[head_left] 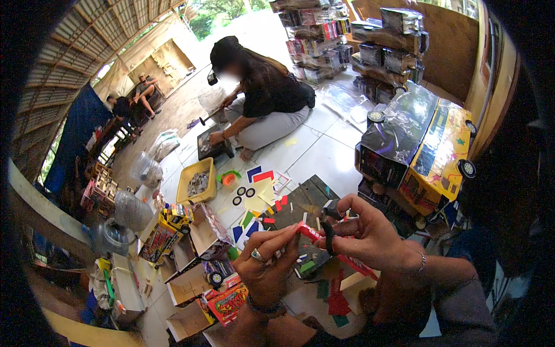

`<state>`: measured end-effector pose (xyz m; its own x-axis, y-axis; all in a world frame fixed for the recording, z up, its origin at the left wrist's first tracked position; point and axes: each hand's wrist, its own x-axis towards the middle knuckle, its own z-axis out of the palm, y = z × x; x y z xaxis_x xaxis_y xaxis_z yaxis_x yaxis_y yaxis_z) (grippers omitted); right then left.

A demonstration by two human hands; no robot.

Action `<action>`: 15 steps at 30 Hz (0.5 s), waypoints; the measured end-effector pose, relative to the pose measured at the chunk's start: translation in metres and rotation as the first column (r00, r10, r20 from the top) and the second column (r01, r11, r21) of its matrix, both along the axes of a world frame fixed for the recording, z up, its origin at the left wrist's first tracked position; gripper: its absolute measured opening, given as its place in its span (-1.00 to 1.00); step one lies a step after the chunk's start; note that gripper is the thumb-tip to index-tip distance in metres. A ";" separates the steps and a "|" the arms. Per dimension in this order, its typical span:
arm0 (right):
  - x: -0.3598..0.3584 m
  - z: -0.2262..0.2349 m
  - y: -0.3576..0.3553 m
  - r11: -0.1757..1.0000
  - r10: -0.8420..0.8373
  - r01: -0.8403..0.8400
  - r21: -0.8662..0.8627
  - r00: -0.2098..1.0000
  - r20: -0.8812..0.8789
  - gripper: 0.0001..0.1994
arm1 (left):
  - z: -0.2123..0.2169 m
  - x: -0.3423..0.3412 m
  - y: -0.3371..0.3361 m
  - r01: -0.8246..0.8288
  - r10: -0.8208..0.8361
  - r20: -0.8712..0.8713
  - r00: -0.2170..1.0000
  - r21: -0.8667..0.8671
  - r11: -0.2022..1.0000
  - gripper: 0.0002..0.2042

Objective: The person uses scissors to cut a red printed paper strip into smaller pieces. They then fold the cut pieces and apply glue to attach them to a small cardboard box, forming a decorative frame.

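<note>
Left hand [267, 263] raised palm-inward at centre, ringed fingers pinched on the near end of a small red strip [308, 232]; right hand [370, 231] at three o'clock of it, wrist bent, thumb and forefinger curled around black scissors [329, 231] touching the same strip. At ten o'clock on the white tiled floor [324, 156], a yellow tray [196, 182] holding small grey pieces; at eight o'clock, open cardboard boxes [188, 286], insides bare.
</note>
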<state>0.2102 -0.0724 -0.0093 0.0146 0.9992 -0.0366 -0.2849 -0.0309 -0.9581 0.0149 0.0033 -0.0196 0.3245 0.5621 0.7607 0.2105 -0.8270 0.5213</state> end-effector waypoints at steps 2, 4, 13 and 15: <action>-0.001 0.003 0.000 1.000 0.007 -0.009 -0.026 0.995 -0.095 -0.59 | 0.001 0.002 0.000 -0.039 0.039 -0.017 0.999 0.042 0.998 -0.66; -0.001 0.005 0.000 0.998 -0.018 0.017 -0.068 1.000 -0.024 -0.62 | 0.001 0.004 -0.001 -0.098 0.103 -0.033 0.994 0.123 0.988 -0.66; 0.001 0.000 0.004 0.990 -0.020 0.013 -0.142 0.999 -0.051 -0.67 | -0.003 0.005 -0.001 -0.103 0.105 -0.052 0.993 0.046 0.994 -0.69; 0.000 0.002 0.003 0.987 -0.038 0.025 -0.158 0.996 -0.083 -0.68 | -0.004 0.006 0.001 -0.087 0.088 -0.037 0.995 0.021 0.996 -0.70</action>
